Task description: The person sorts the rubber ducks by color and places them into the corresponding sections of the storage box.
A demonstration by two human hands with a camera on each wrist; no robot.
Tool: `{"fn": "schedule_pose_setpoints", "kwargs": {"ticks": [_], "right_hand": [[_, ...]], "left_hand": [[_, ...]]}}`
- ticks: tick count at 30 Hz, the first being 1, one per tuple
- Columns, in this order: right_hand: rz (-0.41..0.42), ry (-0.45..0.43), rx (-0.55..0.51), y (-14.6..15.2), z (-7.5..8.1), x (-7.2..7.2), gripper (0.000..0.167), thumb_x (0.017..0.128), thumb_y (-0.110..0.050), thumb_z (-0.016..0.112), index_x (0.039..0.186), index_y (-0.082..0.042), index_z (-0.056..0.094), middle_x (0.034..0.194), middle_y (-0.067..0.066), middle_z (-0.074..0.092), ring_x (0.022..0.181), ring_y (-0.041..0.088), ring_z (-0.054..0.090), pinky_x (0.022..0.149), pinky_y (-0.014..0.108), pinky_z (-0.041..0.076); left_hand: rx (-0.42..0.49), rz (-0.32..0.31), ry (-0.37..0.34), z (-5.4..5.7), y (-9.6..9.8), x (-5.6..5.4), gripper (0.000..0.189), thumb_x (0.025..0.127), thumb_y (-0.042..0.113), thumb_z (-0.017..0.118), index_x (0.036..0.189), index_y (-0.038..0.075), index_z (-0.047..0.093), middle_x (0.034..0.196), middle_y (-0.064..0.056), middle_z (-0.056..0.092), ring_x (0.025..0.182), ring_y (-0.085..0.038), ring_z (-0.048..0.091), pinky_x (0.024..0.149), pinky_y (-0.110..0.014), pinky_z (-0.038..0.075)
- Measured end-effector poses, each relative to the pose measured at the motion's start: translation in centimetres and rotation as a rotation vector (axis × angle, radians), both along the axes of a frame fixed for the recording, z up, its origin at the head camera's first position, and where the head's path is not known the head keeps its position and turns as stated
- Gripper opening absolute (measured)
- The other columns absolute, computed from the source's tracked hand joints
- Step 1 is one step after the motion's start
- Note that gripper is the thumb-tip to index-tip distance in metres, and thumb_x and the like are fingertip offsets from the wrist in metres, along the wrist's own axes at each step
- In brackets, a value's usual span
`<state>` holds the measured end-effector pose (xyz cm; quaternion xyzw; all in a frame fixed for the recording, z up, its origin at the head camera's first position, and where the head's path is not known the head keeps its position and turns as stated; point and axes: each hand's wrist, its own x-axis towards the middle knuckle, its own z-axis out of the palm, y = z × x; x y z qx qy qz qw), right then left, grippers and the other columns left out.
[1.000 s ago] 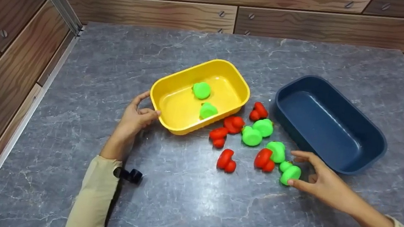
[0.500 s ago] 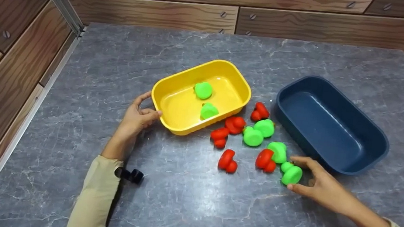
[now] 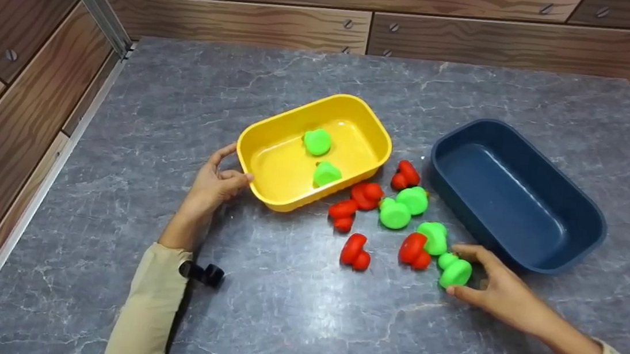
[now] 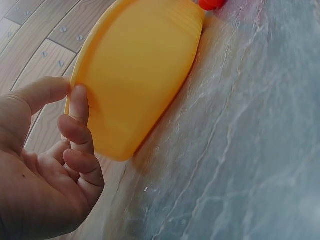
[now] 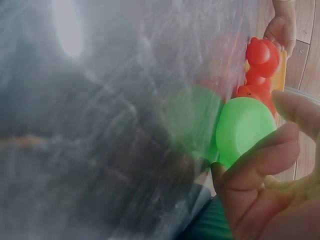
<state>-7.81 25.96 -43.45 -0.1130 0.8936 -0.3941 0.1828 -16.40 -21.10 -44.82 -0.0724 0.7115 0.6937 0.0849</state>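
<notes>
My left hand (image 3: 211,186) pinches the left end of a yellow tub (image 3: 268,181) by its rim, between thumb and finger. Two green toy ducks (image 3: 317,141) lie inside that tub. In the head view, my right hand (image 3: 503,290) is spread around another green duck (image 3: 455,273) on the table, thumb at its near side and index finger beyond its head. Fingers partly cover this green duck (image 5: 245,130) in the right wrist view, and no firm grip on it shows. Beside it lie a red duck (image 3: 415,251) and a green one (image 3: 432,237).
A dark blue tub (image 3: 515,193) with nothing in it stands right of the ducks. Between the two tubs lie more red ducks (image 3: 355,252) and green ducks (image 3: 394,213). Wood-patterned walls (image 3: 283,26) border the grey marbled table (image 3: 279,312).
My right hand has drawn back very slightly from the green duck, its thumb no longer overlapping the base. The left hand stays on the yellow tub. The view shifts a little.
</notes>
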Motion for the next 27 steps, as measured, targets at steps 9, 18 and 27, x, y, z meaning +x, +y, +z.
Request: {"fn": "schedule_pose_setpoints", "kwargs": {"ticks": [9, 18, 27], "right_hand": [[-0.007, 0.023, 0.032, -0.22, -0.28, -0.06, 0.069, 0.081, -0.029, 0.078, 0.135, 0.0, 0.046, 0.131, 0.02, 0.054, 0.112, 0.009, 0.048, 0.088, 0.009, 0.038], [-0.007, 0.06, 0.064, -0.29, -0.38, -0.3, 0.067, 0.08, -0.028, 0.079, 0.133, -0.002, 0.049, 0.129, 0.019, 0.056, 0.105, 0.0, 0.048, 0.088, 0.013, 0.04], [0.002, 0.037, 0.039, -0.48, -0.32, -0.3, 0.061, 0.08, -0.024, 0.079, 0.129, -0.001, 0.051, 0.125, 0.017, 0.058, 0.098, 0.002, 0.05, 0.083, 0.016, 0.043]], "left_hand": [[-0.014, -0.008, -0.002, -0.01, -0.13, 0.02, 0.075, 0.086, 0.006, 0.068, 0.149, 0.014, 0.028, 0.063, 0.007, 0.059, 0.05, -0.005, 0.037, 0.05, -0.019, 0.029], [-0.002, 0.008, -0.009, 0.03, 0.03, -0.03, 0.074, 0.085, 0.005, 0.068, 0.148, 0.015, 0.03, 0.064, 0.007, 0.06, 0.049, -0.006, 0.037, 0.049, -0.019, 0.029], [-0.003, 0.022, -0.02, -0.02, 0.1, 0.04, 0.075, 0.085, 0.006, 0.069, 0.148, 0.018, 0.031, 0.064, 0.007, 0.06, 0.05, -0.006, 0.037, 0.051, -0.02, 0.029]]}}
